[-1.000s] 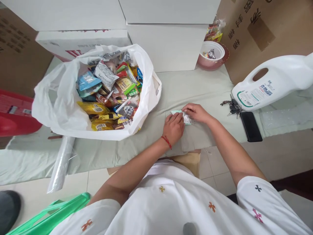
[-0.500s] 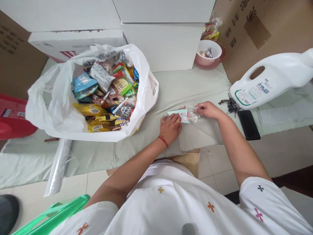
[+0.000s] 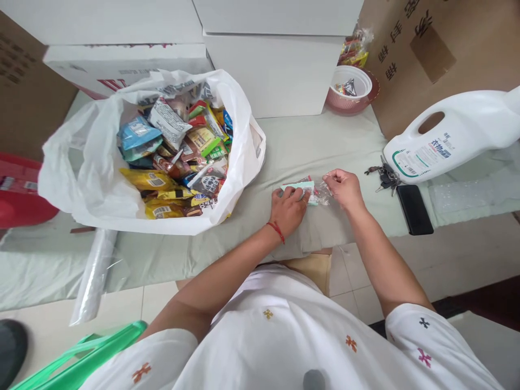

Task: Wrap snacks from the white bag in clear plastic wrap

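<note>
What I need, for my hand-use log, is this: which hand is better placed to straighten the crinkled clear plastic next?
Probably the right: the right hand has its fingertips at the outer edge of the clear plastic, while the left hand rests on the pale green packet.

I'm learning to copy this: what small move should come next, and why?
Probably fold the clear plastic over the packet: the left hand rests on the packet, while the right hand seems to pinch the plastic's outer edge.
</note>
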{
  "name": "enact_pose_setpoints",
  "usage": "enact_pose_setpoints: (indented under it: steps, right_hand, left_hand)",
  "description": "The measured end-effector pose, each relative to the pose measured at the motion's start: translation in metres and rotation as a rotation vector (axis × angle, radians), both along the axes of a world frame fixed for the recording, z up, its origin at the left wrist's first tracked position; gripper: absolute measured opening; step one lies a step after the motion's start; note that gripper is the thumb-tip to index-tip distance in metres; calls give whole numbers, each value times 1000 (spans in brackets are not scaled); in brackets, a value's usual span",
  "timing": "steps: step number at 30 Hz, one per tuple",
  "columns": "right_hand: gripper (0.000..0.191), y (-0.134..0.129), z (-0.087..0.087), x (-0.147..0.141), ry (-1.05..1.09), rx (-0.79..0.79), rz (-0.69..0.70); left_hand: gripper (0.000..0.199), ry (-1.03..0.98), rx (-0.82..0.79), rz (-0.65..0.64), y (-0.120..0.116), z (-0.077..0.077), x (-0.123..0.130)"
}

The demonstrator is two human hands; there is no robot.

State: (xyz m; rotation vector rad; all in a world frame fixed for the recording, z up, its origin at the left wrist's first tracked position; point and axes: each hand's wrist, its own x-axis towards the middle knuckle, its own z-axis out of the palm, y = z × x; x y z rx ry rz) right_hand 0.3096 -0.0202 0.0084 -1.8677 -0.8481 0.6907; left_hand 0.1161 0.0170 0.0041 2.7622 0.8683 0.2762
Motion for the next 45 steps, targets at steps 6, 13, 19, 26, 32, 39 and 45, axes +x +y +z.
enact_pose_setpoints:
  steps: [6,13,19,26,32,39,45]
  right_hand:
    - [35,11,-6,-57,-422,39,305]
    - [56,-4,-16,-96,-696,-72,376]
    - [62,-20,-10,-116,-688,-117,454]
    - [43,-70,-17,-62,50,268,319]
    - [22,-90,-25,-45,260,345,-216]
    - [64,-76,-2,-91,518,228,-25]
    - [64,-83,7,-120,545,38,13]
  left_hand:
    - [33,-164,-127,-17,11,-11,-9]
    - [44,-944,-596,85,23,-27,-36]
    - [53,-547,-488,-117,30,-14,-23]
    - [82,-110,-103,-233,29,-23,-26]
    - [50,-215,-239,-86,29,-17,-9]
    - [50,-801,-844,153,-7,4,-12]
    - [52,-899,-1365,406,-25,4,-24]
